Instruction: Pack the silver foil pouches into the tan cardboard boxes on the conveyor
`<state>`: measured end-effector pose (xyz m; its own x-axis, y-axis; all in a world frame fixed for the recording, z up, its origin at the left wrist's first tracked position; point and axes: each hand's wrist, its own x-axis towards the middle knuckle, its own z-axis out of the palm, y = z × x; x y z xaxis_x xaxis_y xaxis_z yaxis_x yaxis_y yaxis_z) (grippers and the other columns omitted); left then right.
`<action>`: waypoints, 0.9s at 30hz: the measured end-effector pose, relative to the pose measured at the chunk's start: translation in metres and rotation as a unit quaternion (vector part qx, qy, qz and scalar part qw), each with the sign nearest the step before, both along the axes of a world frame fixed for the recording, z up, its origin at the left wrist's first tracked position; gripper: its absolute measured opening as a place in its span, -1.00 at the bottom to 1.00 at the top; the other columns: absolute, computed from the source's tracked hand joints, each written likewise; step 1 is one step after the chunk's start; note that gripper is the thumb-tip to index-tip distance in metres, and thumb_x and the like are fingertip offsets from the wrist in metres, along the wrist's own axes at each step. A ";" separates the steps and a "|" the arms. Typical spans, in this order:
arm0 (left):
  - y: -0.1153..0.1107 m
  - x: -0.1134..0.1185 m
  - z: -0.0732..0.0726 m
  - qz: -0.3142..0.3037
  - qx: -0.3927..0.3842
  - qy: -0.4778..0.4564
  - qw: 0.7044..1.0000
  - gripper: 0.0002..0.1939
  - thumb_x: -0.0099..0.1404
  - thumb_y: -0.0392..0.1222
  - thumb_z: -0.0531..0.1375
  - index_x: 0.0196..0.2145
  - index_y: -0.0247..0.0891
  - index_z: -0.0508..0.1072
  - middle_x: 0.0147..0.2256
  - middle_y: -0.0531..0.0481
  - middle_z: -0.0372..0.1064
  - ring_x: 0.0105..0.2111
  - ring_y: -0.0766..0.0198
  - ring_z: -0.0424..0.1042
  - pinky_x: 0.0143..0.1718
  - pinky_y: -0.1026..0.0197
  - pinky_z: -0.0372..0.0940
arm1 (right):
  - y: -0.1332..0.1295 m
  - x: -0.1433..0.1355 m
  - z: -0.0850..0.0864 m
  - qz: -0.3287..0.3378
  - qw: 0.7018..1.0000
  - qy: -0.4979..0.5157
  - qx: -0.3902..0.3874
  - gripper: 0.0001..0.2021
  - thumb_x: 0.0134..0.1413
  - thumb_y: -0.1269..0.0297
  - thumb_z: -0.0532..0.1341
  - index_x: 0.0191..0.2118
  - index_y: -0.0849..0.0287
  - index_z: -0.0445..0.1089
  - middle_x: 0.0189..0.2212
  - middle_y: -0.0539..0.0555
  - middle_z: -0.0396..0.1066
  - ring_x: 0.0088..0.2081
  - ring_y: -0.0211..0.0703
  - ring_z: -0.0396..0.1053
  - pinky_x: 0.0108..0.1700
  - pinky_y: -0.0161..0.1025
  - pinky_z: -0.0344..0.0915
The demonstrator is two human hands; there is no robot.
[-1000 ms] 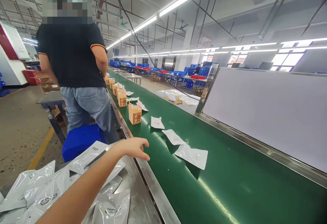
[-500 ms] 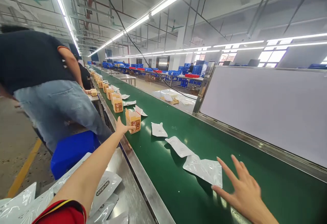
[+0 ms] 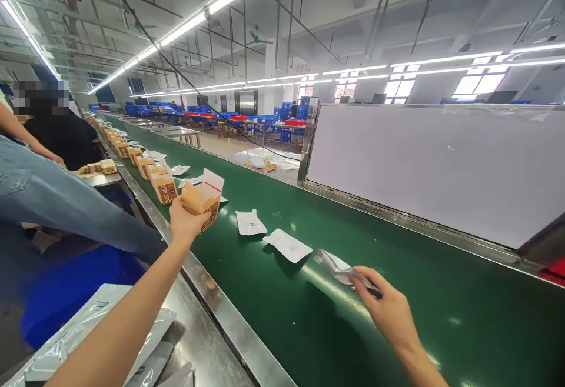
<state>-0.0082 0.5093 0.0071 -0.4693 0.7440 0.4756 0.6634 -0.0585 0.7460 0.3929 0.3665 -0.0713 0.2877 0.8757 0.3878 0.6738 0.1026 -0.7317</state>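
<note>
- Your right hand (image 3: 391, 310) was closed on a silver pouch (image 3: 338, 266), pinched at its near edge and lifted a little off the green belt (image 3: 441, 316). The pouch looked thin, light and soft, so it would bend and maybe slip; I think a grip at the sealed edge was the safest.
- Your left hand (image 3: 185, 222) gripped an orange carton (image 3: 200, 202) from its near side, tilted, with the white flap open. The carton seemed light and easy to crush, so a hold on the side walls was better than on the flap.
- Two more pouches (image 3: 286, 244) lay on the belt between your hands, close to the way.
- More silver bags (image 3: 88, 331) lay on the steel table at the left.
- Further along, a row of cartons (image 3: 163, 186) stood on the belt, and another person (image 3: 62, 134) was beside it.
</note>
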 end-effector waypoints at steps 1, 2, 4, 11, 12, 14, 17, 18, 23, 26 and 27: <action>-0.016 0.015 0.005 -0.022 0.013 0.010 1.000 -0.29 -0.02 -0.32 0.36 0.05 -0.40 0.17 0.01 -0.17 0.24 0.03 0.07 0.29 0.08 0.00 0.26 | -0.009 0.000 0.014 -0.011 1.000 0.019 0.021 -0.66 0.00 -0.09 0.17 -0.32 0.08 0.43 -0.41 0.01 0.44 -0.51 -0.20 0.36 -0.44 -0.30 0.35; -0.033 0.033 0.009 -0.052 0.022 0.021 0.998 -0.27 -0.05 -0.33 0.38 0.06 -0.36 0.18 0.02 -0.13 0.23 0.05 0.09 0.28 0.11 0.04 0.24 | -0.018 -0.001 0.029 -0.012 0.997 0.050 0.049 -0.67 0.00 -0.08 0.20 -0.34 0.09 0.43 -0.36 0.02 0.42 -0.54 -0.24 0.32 -0.48 -0.31 0.34; -0.070 0.070 0.008 -0.118 0.027 0.039 0.992 -0.21 -0.12 -0.35 0.39 0.07 -0.24 0.21 0.02 -0.05 0.26 0.05 0.12 0.29 0.12 0.10 0.24 | -0.035 -0.007 0.057 0.015 0.982 0.147 0.120 -0.75 -0.02 0.01 0.29 -0.37 0.08 0.45 -0.30 0.02 0.36 -0.55 -0.31 0.27 -0.54 -0.34 0.29; -0.172 0.158 -0.027 -0.258 0.035 0.004 0.966 -0.32 -0.03 -0.35 0.28 0.06 -0.11 0.19 -0.01 -0.06 0.29 0.00 0.07 0.34 0.01 0.02 0.33 | -0.073 -0.040 0.096 0.125 0.955 0.104 0.249 -0.92 0.13 0.37 0.22 -0.29 0.06 0.45 -0.26 0.04 0.30 -0.39 -0.29 0.34 -0.49 -0.38 0.30; -0.179 0.163 -0.031 -0.255 0.055 0.012 0.965 -0.32 -0.02 -0.35 0.27 0.07 -0.12 0.18 0.00 -0.08 0.27 0.01 0.06 0.33 0.00 0.01 0.34 | -0.077 -0.043 0.095 0.122 0.956 0.007 0.265 -0.87 0.13 0.45 0.19 -0.28 0.08 0.45 -0.24 0.05 0.30 -0.38 -0.29 0.35 -0.47 -0.38 0.31; -0.188 0.171 -0.038 -0.255 0.115 0.057 0.959 -0.33 0.03 -0.38 0.24 0.10 -0.15 0.17 0.01 -0.13 0.24 0.03 0.04 0.30 0.01 -0.05 0.33 | -0.084 -0.049 0.089 0.133 0.929 -0.174 0.298 -0.77 0.13 0.57 0.10 -0.27 0.15 0.44 -0.26 0.09 0.34 -0.38 -0.29 0.37 -0.43 -0.38 0.32; -0.198 0.184 -0.049 -0.269 0.193 0.131 0.935 -0.37 0.09 -0.47 0.13 0.13 -0.20 0.16 0.05 -0.20 0.20 0.09 0.02 0.24 0.08 -0.13 0.27 | -0.093 -0.056 0.080 0.187 0.893 -0.276 0.303 -0.75 0.16 0.59 0.01 -0.18 0.22 0.38 -0.32 0.13 0.41 -0.33 -0.19 0.39 -0.36 -0.31 0.36; -0.201 0.188 -0.052 -0.273 0.200 0.137 0.931 -0.36 0.09 -0.49 0.10 0.13 -0.22 0.16 0.05 -0.21 0.19 0.10 0.02 0.23 0.09 -0.13 0.27 | -0.095 -0.056 0.078 0.210 0.903 -0.259 0.272 -0.75 0.18 0.56 0.01 -0.11 0.22 0.34 -0.29 0.14 0.42 -0.29 -0.16 0.40 -0.32 -0.28 0.39; -0.216 0.199 -0.065 -0.285 0.124 0.075 0.948 -0.32 0.00 -0.46 0.12 0.11 -0.25 0.15 0.03 -0.21 0.23 0.04 0.07 0.28 0.02 -0.04 0.35 | -0.107 -0.050 0.088 0.358 0.929 -0.080 -0.044 -0.55 0.08 0.45 0.12 0.12 0.11 0.14 0.05 0.14 0.30 -0.02 -0.14 0.36 -0.10 -0.28 0.42; -0.226 0.204 -0.079 -0.290 0.116 0.066 0.948 -0.31 -0.05 -0.43 0.12 0.10 -0.24 0.17 0.00 -0.20 0.25 0.02 0.02 0.28 0.02 -0.07 0.33 | -0.109 -0.052 0.096 0.420 0.897 -0.087 -0.103 -0.59 -0.09 0.48 0.26 -0.06 0.06 0.29 -0.06 0.00 0.38 -0.04 -0.13 0.36 -0.02 -0.30 0.37; -0.229 0.207 -0.086 -0.297 0.109 0.062 0.947 -0.29 -0.07 -0.41 0.13 0.10 -0.25 0.17 -0.01 -0.21 0.26 0.00 0.00 0.29 0.01 -0.07 0.33 | -0.109 -0.053 0.095 0.413 0.900 -0.105 -0.095 -0.65 -0.10 0.49 0.27 -0.14 0.05 0.32 -0.15 -0.04 0.42 -0.11 -0.17 0.38 -0.04 -0.34 0.37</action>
